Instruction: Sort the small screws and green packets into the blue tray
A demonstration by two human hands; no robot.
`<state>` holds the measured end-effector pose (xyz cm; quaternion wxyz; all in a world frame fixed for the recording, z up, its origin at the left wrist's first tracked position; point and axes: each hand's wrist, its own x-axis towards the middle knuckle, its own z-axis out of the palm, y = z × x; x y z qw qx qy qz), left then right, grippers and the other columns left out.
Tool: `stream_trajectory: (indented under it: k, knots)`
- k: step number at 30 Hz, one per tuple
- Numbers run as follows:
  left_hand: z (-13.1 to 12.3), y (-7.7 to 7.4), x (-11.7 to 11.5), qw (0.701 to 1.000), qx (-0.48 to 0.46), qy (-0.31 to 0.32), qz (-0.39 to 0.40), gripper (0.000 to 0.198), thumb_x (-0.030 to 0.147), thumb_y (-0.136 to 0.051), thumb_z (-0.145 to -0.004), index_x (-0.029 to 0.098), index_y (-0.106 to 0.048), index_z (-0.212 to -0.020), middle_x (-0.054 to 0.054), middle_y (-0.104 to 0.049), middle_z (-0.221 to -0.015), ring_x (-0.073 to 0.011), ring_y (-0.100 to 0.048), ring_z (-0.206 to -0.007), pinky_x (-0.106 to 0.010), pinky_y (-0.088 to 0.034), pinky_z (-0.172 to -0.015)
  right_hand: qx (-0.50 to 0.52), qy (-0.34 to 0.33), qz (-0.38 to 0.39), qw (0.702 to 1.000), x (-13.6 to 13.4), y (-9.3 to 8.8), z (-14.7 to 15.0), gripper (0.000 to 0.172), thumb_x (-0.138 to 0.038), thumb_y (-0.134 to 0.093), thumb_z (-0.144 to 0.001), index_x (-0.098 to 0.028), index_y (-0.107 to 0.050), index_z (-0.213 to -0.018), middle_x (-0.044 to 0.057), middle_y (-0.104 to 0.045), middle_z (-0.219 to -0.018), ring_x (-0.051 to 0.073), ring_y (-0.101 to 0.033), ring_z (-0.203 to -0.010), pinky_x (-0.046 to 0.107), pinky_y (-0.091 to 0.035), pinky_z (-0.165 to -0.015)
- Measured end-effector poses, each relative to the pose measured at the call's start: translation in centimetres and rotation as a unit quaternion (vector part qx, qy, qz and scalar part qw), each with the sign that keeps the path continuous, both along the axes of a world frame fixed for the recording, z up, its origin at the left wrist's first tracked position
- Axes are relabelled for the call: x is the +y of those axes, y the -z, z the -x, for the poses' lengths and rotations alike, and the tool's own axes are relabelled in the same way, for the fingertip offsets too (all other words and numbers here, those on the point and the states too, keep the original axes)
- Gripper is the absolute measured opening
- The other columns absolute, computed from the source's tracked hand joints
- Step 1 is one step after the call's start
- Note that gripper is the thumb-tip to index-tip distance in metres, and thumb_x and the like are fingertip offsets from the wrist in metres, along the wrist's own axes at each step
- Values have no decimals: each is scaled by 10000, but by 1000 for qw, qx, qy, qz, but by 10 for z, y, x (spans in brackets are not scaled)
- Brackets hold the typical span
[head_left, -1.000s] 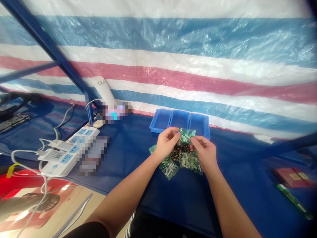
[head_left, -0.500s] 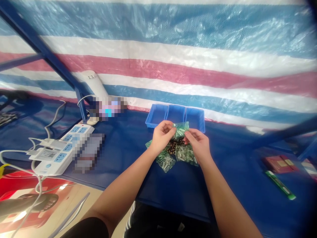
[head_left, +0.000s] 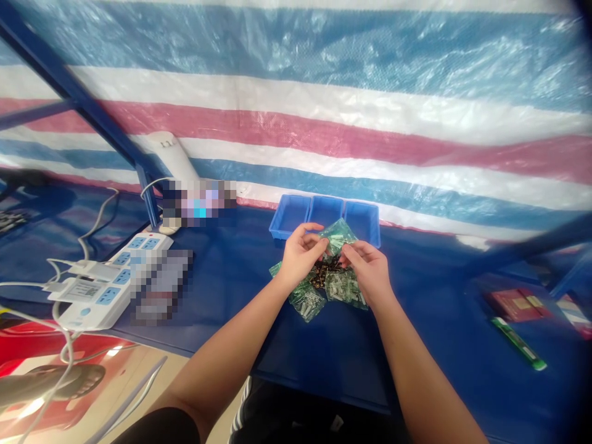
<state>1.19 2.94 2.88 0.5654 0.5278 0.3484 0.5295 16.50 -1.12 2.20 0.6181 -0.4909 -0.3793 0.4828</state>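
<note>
Green-tinted clear plastic packet [head_left: 341, 228] of slim pale pieces [head_left: 339, 240], pinched by left hand [head_left: 300, 256] and right hand [head_left: 368, 268], above blue table [head_left: 435, 314]. Beneath: similar filled packets [head_left: 307, 301], small dark-and-brassy parts [head_left: 319, 277] half hidden by hands. Blue three-compartment plastic tray [head_left: 326, 213] behind, front edge partly covered. Pieces too small to identify.

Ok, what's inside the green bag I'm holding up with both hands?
Inside the green bag are slim, pale pieces, too small to identify. Your left hand and right hand cover parts of its edges, hiding anything there.
</note>
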Motion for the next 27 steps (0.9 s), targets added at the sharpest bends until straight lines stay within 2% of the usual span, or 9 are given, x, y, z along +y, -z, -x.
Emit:
stream_trajectory:
  k: [2, 5, 9, 15, 21, 24, 27]
  knots:
    - [0, -1, 0, 1000, 7, 19, -1, 371, 352, -714, -807, 180, -552, -1093, 24, -612, -663, -105, -590, -550, -222, -462, -539, 5, 6, 1, 1000, 0, 0, 0, 277, -419, -803, -693, -188, -679, -781, 19, -667, -693, 159, -615, -633, 298, -494, -589]
    - [2, -1, 0, 999, 11, 34, -5, 272, 401, -656, -851, 170, -577, -970, 6, -607, -692, -109, -590, -569, -226, -458, -533, 24, 15, -9, 1000, 1, 1, -1, 276, -405, -808, -692, -189, -682, -809, 21, -674, -707, 158, -618, -635, 294, -491, -582]
    - [2, 1, -1, 998, 51, 20, -21, 250, 404, -653, -856, 160, -598, -851, 17, -561, -686, -83, -544, -549, -215, -442, -536, 27, 28, -10, 999, 1, 2, -1, 287, -404, -817, -682, -188, -695, -826, 9, -653, -673, 135, -575, -584, 272, -463, -533]
    - [2, 2, 0, 998, 55, -3, -5, 288, 441, -665, -837, 161, -633, -896, 8, -571, -684, -92, -542, -560, -221, -456, -541, 14, 42, -8, 999, 1, 0, -1, 302, -429, -810, -680, -182, -703, -818, -31, -570, -572, 100, -480, -500, 261, -405, -500]
    - [2, 5, 0, 997, 75, -2, -17, 251, 409, -693, -823, 171, -658, -896, 50, -494, -525, -73, -453, -447, -204, -369, -458, 12, 34, 9, 999, 0, -2, -3, 311, -435, -799, -694, -187, -697, -851, -46, -560, -517, 88, -431, -429, 249, -345, -441]
    - [4, 5, 0, 996, 78, -1, -33, 241, 382, -695, -821, 174, -687, -943, 45, -527, -497, -91, -484, -427, -225, -399, -465, 10, 11, -6, 1000, -1, -5, -3, 320, -454, -747, -747, -198, -706, -934, 16, -683, -670, 133, -562, -516, 274, -425, -495]
    - [5, 2, -1, 997, 51, 10, -54, 224, 353, -636, -867, 178, -709, -988, -29, -684, -728, -128, -606, -594, -262, -488, -593, 20, -5, -35, 999, -2, -6, -3, 329, -470, -669, -818, -203, -728, -1000, 78, -733, -903, 198, -664, -744, 326, -508, -630]
